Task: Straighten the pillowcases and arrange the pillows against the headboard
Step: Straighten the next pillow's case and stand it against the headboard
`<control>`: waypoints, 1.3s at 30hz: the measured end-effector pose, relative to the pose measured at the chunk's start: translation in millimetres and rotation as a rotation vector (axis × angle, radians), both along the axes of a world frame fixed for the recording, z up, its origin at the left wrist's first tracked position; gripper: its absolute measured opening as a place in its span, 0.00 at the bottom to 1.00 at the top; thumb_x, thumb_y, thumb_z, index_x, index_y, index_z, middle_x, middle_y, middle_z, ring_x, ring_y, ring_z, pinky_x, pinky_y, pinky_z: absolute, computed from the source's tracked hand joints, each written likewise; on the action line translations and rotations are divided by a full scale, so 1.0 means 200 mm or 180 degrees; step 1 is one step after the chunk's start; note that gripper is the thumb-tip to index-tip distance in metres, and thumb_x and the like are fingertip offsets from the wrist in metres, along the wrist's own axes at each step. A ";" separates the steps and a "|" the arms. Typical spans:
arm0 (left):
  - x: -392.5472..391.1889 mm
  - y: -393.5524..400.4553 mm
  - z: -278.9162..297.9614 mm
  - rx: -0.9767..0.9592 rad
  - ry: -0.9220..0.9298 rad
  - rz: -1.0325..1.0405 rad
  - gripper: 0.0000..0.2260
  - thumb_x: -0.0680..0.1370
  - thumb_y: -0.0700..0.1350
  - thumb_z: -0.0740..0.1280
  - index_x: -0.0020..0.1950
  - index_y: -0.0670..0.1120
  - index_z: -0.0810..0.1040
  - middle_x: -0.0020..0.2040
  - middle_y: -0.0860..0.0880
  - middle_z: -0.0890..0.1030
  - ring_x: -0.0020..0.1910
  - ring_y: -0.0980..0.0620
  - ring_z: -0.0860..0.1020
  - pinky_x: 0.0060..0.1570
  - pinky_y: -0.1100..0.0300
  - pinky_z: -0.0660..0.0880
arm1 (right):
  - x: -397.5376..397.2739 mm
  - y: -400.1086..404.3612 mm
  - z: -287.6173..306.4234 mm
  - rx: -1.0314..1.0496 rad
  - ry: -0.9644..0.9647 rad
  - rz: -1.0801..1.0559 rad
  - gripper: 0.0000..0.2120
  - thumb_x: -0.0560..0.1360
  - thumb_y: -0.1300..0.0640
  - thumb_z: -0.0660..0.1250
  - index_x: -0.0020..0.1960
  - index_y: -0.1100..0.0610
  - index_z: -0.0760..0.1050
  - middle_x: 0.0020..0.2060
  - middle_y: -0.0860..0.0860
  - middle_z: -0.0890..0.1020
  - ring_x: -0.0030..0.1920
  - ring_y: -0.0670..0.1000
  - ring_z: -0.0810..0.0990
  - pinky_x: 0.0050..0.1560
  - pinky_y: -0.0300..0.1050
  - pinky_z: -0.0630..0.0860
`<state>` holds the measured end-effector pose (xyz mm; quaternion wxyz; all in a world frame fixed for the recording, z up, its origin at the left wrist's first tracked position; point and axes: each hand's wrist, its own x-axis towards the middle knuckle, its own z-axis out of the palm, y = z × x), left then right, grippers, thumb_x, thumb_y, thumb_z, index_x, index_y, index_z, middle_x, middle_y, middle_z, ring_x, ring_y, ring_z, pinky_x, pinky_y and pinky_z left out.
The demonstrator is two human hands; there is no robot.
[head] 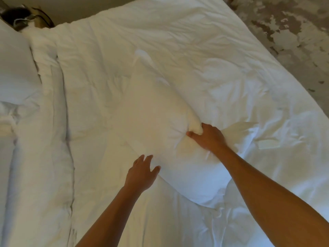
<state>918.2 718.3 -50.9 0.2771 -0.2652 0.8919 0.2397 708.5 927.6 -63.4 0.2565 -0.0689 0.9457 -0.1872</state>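
Note:
A white pillow (pixel 156 111) lies diagonally in the middle of the bed on the white duvet (pixel 204 56). My right hand (pixel 208 137) grips a bunched fold of its case near the pillow's middle, thumb and fingers curled round the cloth. My left hand (pixel 141 172) is spread with straight fingers at the pillow's near left edge, just touching it. A second white pillow (pixel 16 72) rests at the far left, toward the head of the bed.
The duvet's folded-back edge (pixel 58 122) runs down the left side. Dark objects on a bedside surface (pixel 19 16) sit at the top left corner. Mottled grey-beige carpet (pixel 293 32) borders the bed at the top right.

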 end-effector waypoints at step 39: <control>2.69 -1.05 0.48 -0.0776 0.0511 0.0672 0.28 0.78 0.61 0.64 0.75 0.50 0.67 0.68 0.46 0.73 0.66 0.44 0.72 0.66 0.47 0.68 | 2.17 -1.20 0.53 0.0051 0.0947 0.2733 0.19 0.74 0.41 0.72 0.54 0.54 0.76 0.53 0.53 0.75 0.50 0.60 0.80 0.39 0.48 0.72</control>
